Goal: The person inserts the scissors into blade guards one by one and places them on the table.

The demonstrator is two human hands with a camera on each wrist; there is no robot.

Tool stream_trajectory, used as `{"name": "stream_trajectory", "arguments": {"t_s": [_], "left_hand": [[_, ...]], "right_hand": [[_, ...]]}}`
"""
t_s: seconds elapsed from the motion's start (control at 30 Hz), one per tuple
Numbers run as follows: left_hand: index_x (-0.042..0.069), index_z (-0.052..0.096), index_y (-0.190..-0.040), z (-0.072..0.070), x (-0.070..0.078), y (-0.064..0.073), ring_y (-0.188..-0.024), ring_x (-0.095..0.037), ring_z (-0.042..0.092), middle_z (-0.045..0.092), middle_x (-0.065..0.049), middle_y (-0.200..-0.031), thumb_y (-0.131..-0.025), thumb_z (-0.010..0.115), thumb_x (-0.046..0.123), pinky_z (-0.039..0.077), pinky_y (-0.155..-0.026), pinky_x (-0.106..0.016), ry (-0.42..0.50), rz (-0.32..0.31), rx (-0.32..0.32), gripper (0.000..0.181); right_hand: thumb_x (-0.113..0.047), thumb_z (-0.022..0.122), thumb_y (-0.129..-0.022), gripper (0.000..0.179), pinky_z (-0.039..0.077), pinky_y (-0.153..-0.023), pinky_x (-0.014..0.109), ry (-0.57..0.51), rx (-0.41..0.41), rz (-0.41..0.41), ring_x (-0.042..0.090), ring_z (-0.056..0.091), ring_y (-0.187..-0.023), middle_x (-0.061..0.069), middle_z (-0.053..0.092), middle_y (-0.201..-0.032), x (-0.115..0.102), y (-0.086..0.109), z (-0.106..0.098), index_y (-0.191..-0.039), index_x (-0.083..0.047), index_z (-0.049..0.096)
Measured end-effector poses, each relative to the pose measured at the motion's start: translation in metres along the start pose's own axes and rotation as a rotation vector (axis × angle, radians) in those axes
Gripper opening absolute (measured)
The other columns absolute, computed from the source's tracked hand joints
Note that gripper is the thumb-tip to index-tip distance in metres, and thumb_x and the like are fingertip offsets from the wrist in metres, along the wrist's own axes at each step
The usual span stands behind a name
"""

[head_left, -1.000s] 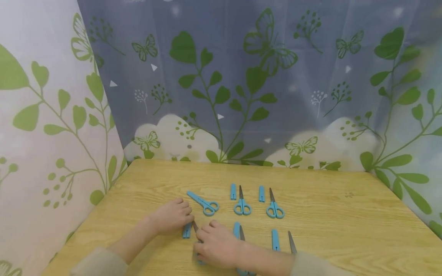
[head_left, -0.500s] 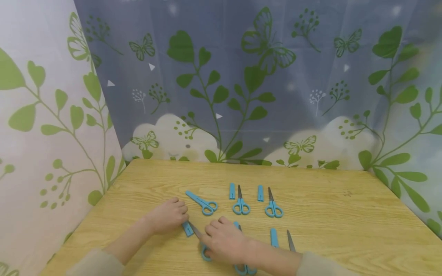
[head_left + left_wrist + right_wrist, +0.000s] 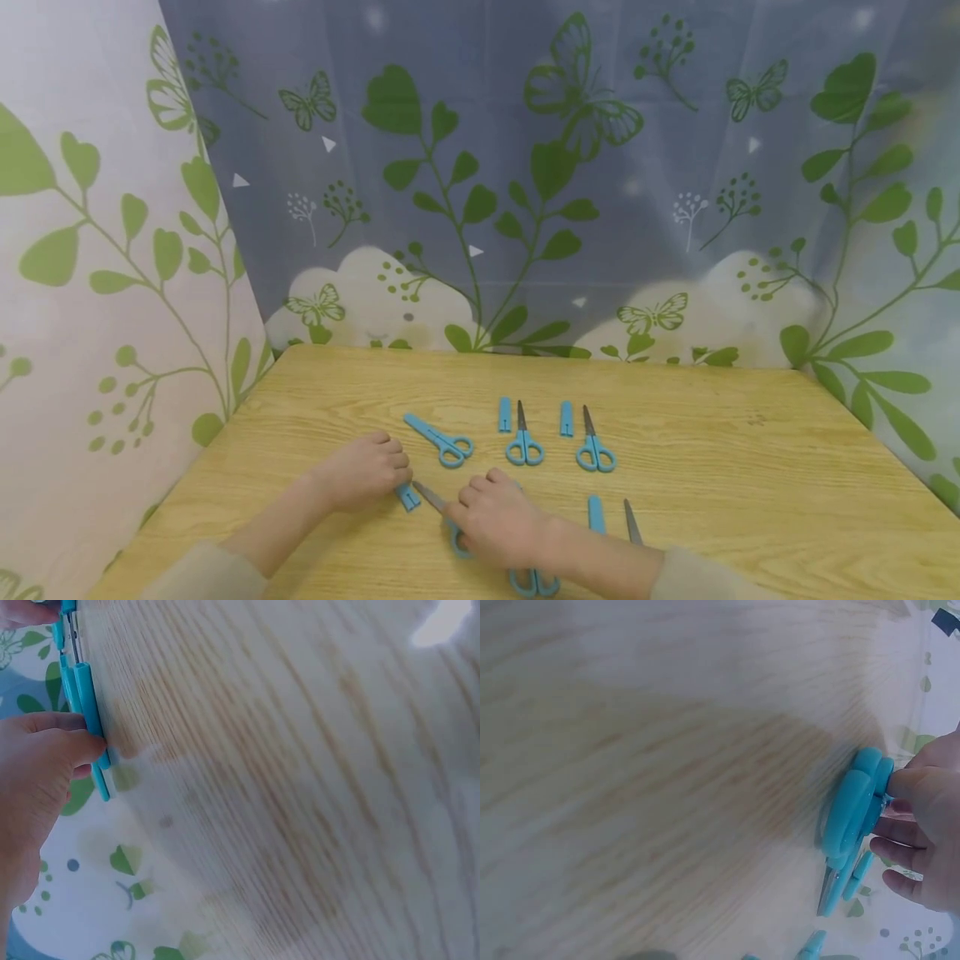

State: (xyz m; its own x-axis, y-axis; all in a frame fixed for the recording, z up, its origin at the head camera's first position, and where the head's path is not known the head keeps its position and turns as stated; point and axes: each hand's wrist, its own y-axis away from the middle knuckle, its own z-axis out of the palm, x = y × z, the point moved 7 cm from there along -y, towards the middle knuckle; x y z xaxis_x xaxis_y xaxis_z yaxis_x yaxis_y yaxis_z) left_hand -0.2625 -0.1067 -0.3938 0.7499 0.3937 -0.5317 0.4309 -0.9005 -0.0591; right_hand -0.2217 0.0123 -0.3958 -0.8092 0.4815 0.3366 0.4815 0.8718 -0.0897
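Note:
In the head view my left hand (image 3: 363, 471) pinches a light-blue scissors cover (image 3: 408, 498), its slotted end pointing toward me. My right hand (image 3: 501, 518) holds scissors by their blue handles (image 3: 457, 540), the grey blade (image 3: 431, 497) slanting up and left. The blade's tip lies beside the cover. In the left wrist view, thumb and fingers grip the cover (image 3: 88, 697) low over the tabletop. The right wrist view shows the scissors' handles (image 3: 849, 810) against my right fingertips. Part of the handles is hidden behind the right hand in the head view.
Covered scissors (image 3: 441, 440) lie beyond my hands. Two uncovered pairs, scissors (image 3: 523, 442) and scissors (image 3: 596, 450), have covers beside them in the back row. Nearer, scissors (image 3: 534, 582) and a blade (image 3: 632, 522) are partly hidden by the right arm. The wooden table (image 3: 720, 450) meets patterned curtains (image 3: 480, 167).
The right hand has shifted right with the scissors, and their blade has turned to a flatter slant. The cover in the left hand has tilted, its slotted end swinging right.

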Motion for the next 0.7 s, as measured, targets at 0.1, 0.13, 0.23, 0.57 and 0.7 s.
{"name": "stream_trajectory", "arguments": {"t_s": [0.1,0.13,0.23,0.57,0.7], "left_hand": [[0.018,0.07,-0.092,0.0012,0.0003,-0.0005,-0.084,-0.01,0.057,0.064,0.007,-0.089,-0.082,0.067,0.019,0.045,-0.078,-0.025,-0.012,0.003,-0.012,0.01],[0.018,0.07,-0.091,0.0017,0.0003,-0.0006,-0.084,-0.01,0.057,0.064,0.007,-0.088,-0.082,0.068,0.019,0.045,-0.078,-0.025,-0.015,0.004,-0.013,0.01],[0.017,0.069,-0.089,0.0033,-0.0001,-0.001,-0.083,-0.01,0.057,0.064,0.007,-0.087,-0.081,0.069,0.02,0.045,-0.077,-0.025,-0.021,0.005,-0.016,0.008],[0.015,0.066,-0.08,0.0015,0.0001,-0.0013,-0.076,-0.011,0.054,0.062,0.005,-0.08,-0.077,0.066,0.016,0.043,-0.071,-0.024,-0.019,0.017,0.009,0.003],[0.014,0.066,-0.083,0.0042,-0.0018,-0.0009,-0.081,-0.013,0.058,0.064,0.003,-0.084,-0.078,0.065,0.014,0.046,-0.077,-0.028,0.006,-0.009,-0.003,0.005]], "right_hand": [[-0.041,0.066,-0.082,0.032,0.029,-0.061,0.017,0.004,0.012,0.001,0.004,0.041,-0.069,-0.011,0.059,-0.083,0.0009,0.0006,0.0002,-0.107,-0.022,0.063],[-0.041,0.067,-0.082,0.032,0.028,-0.061,0.017,0.002,0.014,0.0,0.004,0.04,-0.068,-0.011,0.058,-0.082,0.0012,0.0007,0.0003,-0.107,-0.021,0.063],[-0.036,0.068,-0.081,0.029,0.029,-0.061,0.018,-0.003,0.018,0.007,0.004,0.041,-0.068,-0.011,0.058,-0.081,0.0028,0.0007,0.0004,-0.105,-0.021,0.063],[-0.019,0.067,-0.076,0.011,0.028,-0.061,0.021,0.0,0.003,0.079,0.006,0.038,-0.063,-0.008,0.054,-0.073,0.0083,0.0009,-0.0021,-0.087,-0.016,0.067],[-0.02,0.067,-0.078,0.008,0.026,-0.06,0.021,0.01,-0.005,0.089,0.007,0.033,-0.061,-0.009,0.049,-0.07,0.0085,0.0012,-0.0039,-0.085,-0.016,0.067]]}}
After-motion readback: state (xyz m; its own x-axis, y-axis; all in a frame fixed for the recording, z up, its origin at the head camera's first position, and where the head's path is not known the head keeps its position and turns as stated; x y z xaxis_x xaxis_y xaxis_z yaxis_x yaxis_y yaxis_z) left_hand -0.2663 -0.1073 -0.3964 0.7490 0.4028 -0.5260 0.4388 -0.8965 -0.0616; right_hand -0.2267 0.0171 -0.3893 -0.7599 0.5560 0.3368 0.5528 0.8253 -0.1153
